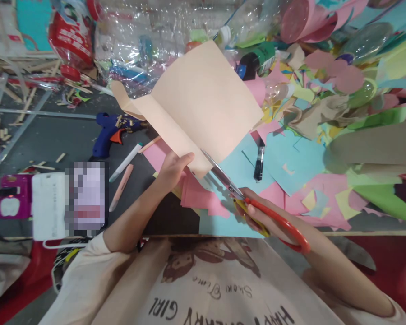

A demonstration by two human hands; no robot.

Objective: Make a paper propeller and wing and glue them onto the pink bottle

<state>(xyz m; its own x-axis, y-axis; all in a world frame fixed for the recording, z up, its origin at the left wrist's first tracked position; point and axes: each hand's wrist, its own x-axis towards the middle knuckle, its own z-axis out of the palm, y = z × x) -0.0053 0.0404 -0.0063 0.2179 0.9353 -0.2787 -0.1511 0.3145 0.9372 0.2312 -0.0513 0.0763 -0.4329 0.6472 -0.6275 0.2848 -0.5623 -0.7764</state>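
My left hand (172,169) pinches the near edge of a folded peach paper sheet (203,99) and holds it up over the work surface. My right hand (260,212) grips a pair of scissors (253,203) with red and yellow handles. The blades point up and left, and their tips meet the sheet's lower edge just right of my left thumb. Pink and light blue paper sheets (280,167) lie flat under both hands.
A blue glue gun (110,131) and two marker pens (123,174) lie to the left. A black marker (259,160) rests on the blue paper. Coloured paper scraps pile up at the right, clear plastic bottles (149,31) at the back. A white device (49,205) sits near left.
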